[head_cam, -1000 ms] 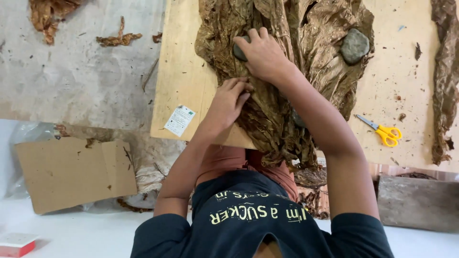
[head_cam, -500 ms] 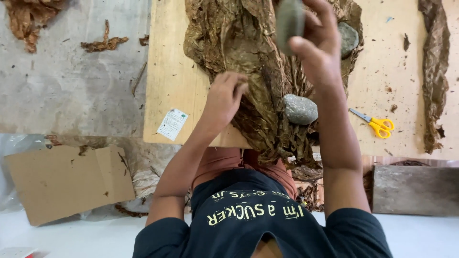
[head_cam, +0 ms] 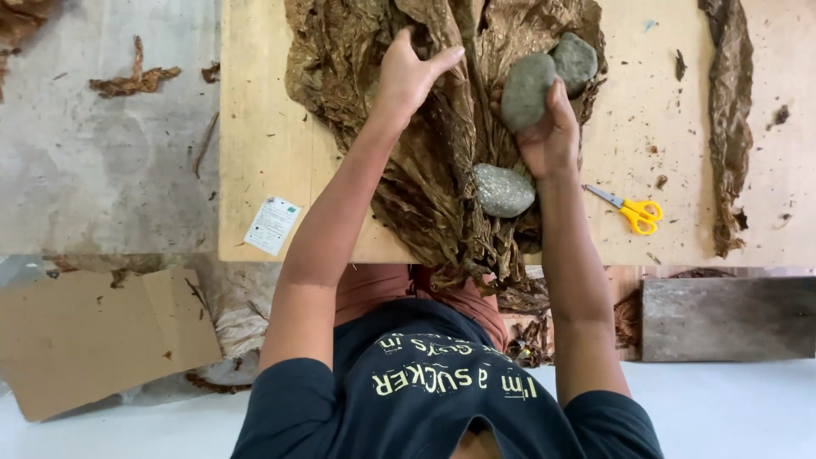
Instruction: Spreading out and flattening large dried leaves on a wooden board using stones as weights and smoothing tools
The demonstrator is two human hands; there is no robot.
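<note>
Worktop (head_cam: 280,161): pale wooden board, flecked with leaf crumbs, set on a grey floor.

Leaves (head_cam: 425,178): a big heap of brown, dried, crinkled leaves, spread from the far edge of the worktop down over its near edge into the lap. Brittle-looking; a rough pull could tear them or shed more crumbs.

Cardboard (head_cam: 93,340): flat sheet on the floor, off the worktop's near left corner.

Plank (head_cam: 727,319): grey wood, below the near right edge.

Leaf strip (head_cam: 731,127): one long dark leaf along the right edge, well apart from the heap.

Left hand (head_cam: 412,72): fingers closed on a fold of the leaves near the far edge; grip pinching leaf, thumb pointing right.

Right hand (head_cam: 552,136): grip wrapped round a grey stone (head_cam: 527,89), held above the heap, touching or just beside a second stone (head_cam: 576,61). If that grip slackens, the stone could drop on the leaves and crush them, or roll off the near edge.

Third stone (head_cam: 503,189): speckled, resting on the heap near the near edge, just beside the right wrist; an arm nudge might tip it into the lap.

Scissors (head_cam: 633,208): yellow-handled, closed, right of the heap.

Paper label (head_cam: 272,225): white slip at the near left corner.
</note>
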